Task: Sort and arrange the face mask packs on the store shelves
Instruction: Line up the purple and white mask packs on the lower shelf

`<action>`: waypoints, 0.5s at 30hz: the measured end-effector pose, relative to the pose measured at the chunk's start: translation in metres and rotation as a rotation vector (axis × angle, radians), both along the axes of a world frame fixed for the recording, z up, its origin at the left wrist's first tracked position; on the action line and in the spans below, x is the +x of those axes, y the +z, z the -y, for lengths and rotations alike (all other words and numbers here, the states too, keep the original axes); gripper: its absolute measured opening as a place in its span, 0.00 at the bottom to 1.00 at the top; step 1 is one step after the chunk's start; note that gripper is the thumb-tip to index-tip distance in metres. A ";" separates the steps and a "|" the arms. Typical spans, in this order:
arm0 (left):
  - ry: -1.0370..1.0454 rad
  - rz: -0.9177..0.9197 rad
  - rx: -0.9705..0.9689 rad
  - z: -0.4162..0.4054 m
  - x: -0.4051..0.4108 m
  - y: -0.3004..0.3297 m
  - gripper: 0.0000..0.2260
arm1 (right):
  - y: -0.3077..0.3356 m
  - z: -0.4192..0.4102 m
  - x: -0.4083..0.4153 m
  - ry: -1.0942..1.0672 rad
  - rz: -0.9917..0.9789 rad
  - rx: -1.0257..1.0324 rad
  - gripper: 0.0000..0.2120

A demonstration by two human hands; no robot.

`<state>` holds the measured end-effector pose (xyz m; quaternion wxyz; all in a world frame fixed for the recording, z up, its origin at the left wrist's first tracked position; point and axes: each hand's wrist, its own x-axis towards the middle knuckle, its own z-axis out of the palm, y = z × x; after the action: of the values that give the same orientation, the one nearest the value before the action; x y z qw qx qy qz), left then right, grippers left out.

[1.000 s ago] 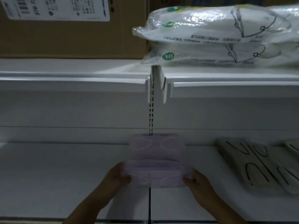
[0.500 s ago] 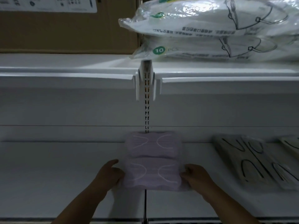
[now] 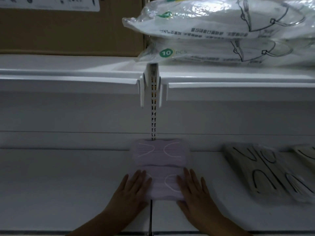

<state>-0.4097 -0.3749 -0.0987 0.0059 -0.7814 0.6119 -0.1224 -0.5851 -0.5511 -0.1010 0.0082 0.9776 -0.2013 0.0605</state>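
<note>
Two hands (image 3: pixel 163 189) flat on two purple packs (image 3: pixel 161 169); two white packs (image 3: pixel 221 34) above.

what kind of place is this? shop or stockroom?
Most likely a shop aisle: white shelving on a slotted upright, retail-bagged white mask packs marked "10 pcs" stacked on the upper shelf, and a cardboard carton behind. A stockroom can't be ruled out.

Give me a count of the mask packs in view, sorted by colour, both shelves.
Lilac packs: 2, the rear and the front under both hands
White bagged packs: 2, the top and the bottom
Beige packs: at least 2, one full, one cut off
Total: 6
</note>
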 end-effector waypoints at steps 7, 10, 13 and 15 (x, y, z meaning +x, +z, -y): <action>0.024 -0.100 -0.249 0.027 0.038 0.028 0.29 | 0.015 0.047 0.021 -0.064 0.070 0.258 0.36; 0.102 -0.234 -0.227 0.057 0.067 0.044 0.18 | 0.031 0.070 0.056 -0.101 0.029 0.222 0.28; 0.222 -0.221 -0.012 0.076 0.090 0.037 0.22 | 0.029 0.080 0.079 -0.089 -0.128 0.182 0.29; 0.237 -0.207 0.031 0.082 0.097 0.029 0.22 | 0.024 0.081 0.088 -0.092 -0.182 0.164 0.28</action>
<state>-0.3131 -0.4567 -0.0701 -0.0310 -0.8563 0.5147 -0.0302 -0.4975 -0.6325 -0.0772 -0.0508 0.9662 -0.2486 -0.0456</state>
